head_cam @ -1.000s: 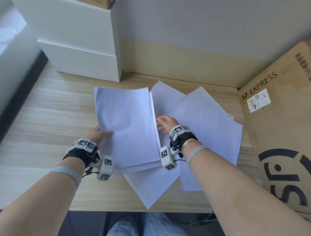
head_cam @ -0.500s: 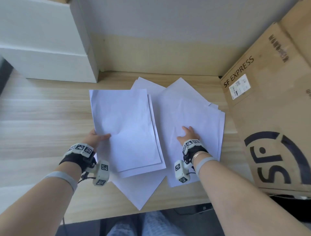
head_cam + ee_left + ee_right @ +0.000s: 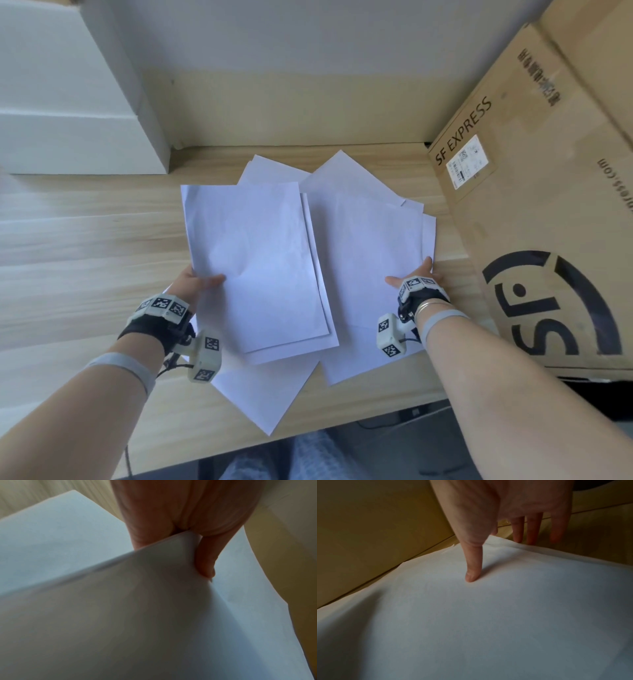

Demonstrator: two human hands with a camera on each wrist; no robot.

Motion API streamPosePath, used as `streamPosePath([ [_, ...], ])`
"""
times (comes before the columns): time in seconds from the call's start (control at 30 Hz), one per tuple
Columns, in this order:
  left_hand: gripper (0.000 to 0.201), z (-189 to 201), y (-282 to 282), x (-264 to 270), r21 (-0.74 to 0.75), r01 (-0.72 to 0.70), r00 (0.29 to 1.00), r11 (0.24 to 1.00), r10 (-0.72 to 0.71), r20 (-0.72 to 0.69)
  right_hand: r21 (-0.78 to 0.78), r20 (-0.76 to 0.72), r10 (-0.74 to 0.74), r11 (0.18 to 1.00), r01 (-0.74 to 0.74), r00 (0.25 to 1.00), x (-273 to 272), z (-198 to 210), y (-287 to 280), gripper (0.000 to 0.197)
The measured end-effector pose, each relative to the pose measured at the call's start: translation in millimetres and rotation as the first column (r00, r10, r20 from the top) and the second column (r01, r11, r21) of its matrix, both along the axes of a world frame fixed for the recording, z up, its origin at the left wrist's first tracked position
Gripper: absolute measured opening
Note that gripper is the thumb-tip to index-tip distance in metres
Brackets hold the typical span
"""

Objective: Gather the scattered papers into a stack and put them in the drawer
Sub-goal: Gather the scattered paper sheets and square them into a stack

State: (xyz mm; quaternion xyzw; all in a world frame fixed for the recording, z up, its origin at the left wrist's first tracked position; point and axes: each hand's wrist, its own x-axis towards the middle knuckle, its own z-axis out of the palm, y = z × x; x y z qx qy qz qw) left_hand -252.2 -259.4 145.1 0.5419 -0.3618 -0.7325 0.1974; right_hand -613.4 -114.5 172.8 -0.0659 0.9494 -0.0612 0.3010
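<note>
Several white sheets lie fanned out on the wooden table. My left hand pinches the near left corner of a small stack of sheets, thumb on top and fingers beneath; in the left wrist view the left hand clamps the stack, which lifts off the sheet below. My right hand is at the right edge of the scattered sheets. Its thumb presses on the top sheet, and its straight fingers reach past the edge, tips hidden.
A white drawer unit stands at the back left against the wall. A large SF EXPRESS cardboard box stands close on the right, beside my right hand. One sheet corner pokes toward the table's front edge.
My right hand has slid from the middle of the scattered sheets to their right edge. My left hand keeps its hold on the stack, which now lies flatter.
</note>
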Motion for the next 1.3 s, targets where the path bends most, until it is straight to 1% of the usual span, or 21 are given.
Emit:
streamPosePath([
  [0.07,0.049,-1.3,0.7,-1.0,0.010,0.016,1.000,1.000,-0.016,-0.014,-0.018,0.007,-0.018,1.000,0.018,1.000,0.5,-0.7,1.5,0.105],
  [0.1,0.046,-1.9,0.9,-1.5,0.010,0.022,1.000,1.000,-0.022,-0.011,-0.036,0.017,-0.024,0.999,0.024,1.000,-0.1,-1.1,2.0,0.105],
  [0.2,0.031,-2.3,0.0,-1.8,-0.001,0.017,1.000,1.000,-0.017,0.020,-0.070,0.026,-0.020,0.997,0.022,0.999,-1.8,-2.8,2.9,0.102],
  [0.23,0.029,-2.8,-0.8,-2.3,-0.005,0.015,1.000,1.000,-0.015,0.027,-0.100,0.017,-0.022,0.995,0.024,1.000,-3.0,-3.5,3.7,0.097],
  [0.27,0.028,-2.7,-1.1,-2.8,-0.007,0.016,0.999,1.000,-0.016,0.032,-0.144,0.003,-0.025,0.989,0.025,1.000,-4.9,-4.4,3.9,0.087],
  [0.33,0.026,-2.4,-2.8,-3.6,-0.009,0.017,0.999,1.000,-0.016,0.041,-0.176,-0.009,0.021,0.984,-0.023,1.000,-8.5,-2.0,3.1,0.067],
  [0.37,0.026,-1.9,-3.4,-4.2,-0.010,0.017,0.999,1.000,-0.016,0.042,-0.135,0.008,0.079,0.988,-0.078,0.997,-9.3,2.0,1.9,0.060],
  [0.43,0.026,-0.3,-4.8,-6.2,-0.010,0.021,0.999,1.000,-0.020,0.037,-0.051,0.062,0.174,0.984,-0.171,0.983,-8.8,9.4,-2.3,0.056],
  [0.5,0.026,1.4,-5.7,-9.4,-0.010,0.024,0.999,1.000,-0.023,0.030,-0.006,0.090,0.216,0.976,-0.217,0.972,-4.5,13.7,-5.5,0.060],
  [0.57,0.027,2.9,-6.3,-12.1,-0.004,0.022,1.000,1.000,-0.022,0.011,0.044,0.084,0.259,0.964,-0.264,0.962,2.2,12.6,-7.6,0.060],
  [0.63,0.028,4.5,-6.6,-14.2,0.003,0.022,1.000,1.000,-0.022,-0.013,0.105,0.071,0.301,0.946,-0.307,0.951,9.5,10.7,-7.0,0.057],
  [0.7,0.030,5.6,-6.4,-16.9,0.003,0.021,0.999,1.000,-0.021,-0.029,0.146,0.064,0.310,0.937,-0.316,0.949,15.9,9.4,-6.4,0.055],
  [0.77,0.032,6.4,-5.4,-19.5,-0.003,0.021,0.999,1.000,-0.021,-0.041,0.150,0.071,0.310,0.936,-0.317,0.948,21.1,6.3,-6.5,0.054],
  [0.9,0.035,3.0,-4.4,-20.6,0.001,0.011,0.999,1.000,-0.011,-0.046,0.081,0.062,0.317,0.944,-0.321,0.947,25.6,1.3,-6.9,0.052],
  [1.0,0.036,0.9,-4.8,-21.2,0.017,0.005,0.999,1.000,-0.004,-0.054,-0.044,0.056,0.276,0.961,-0.273,0.960,21.5,-1.6,-4.1,0.049],
  [1.07,0.038,1.0,-5.5,-22.7,0.012,0.011,0.998,1.000,-0.010,-0.059,-0.146,0.050,0.190,0.973,-0.182,0.980,19.3,-1.9,-1.0,0.050],
  [1.13,0.038,0.7,-7.3,-24.4,0.013,0.015,0.998,1.000,-0.014,-0.064,-0.207,0.045,0.101,0.974,-0.089,0.994,15.3,-1.3,0.5,0.050],
  [1.23,0.035,1.4,-10.2,-28.4,0.016,0.007,0.998,1.000,-0.006,-0.055,-0.184,0.062,0.049,0.982,-0.037,0.997,6.6,5.3,-3.4,0.044],
  [1.3,0.034,1.6,-12.2,-30.8,0.020,0.000,0.999,1.000,0.001,-0.047,-0.164,0.069,0.025,0.986,-0.013,0.997,2.3,10.2,-9.0,0.045],
])
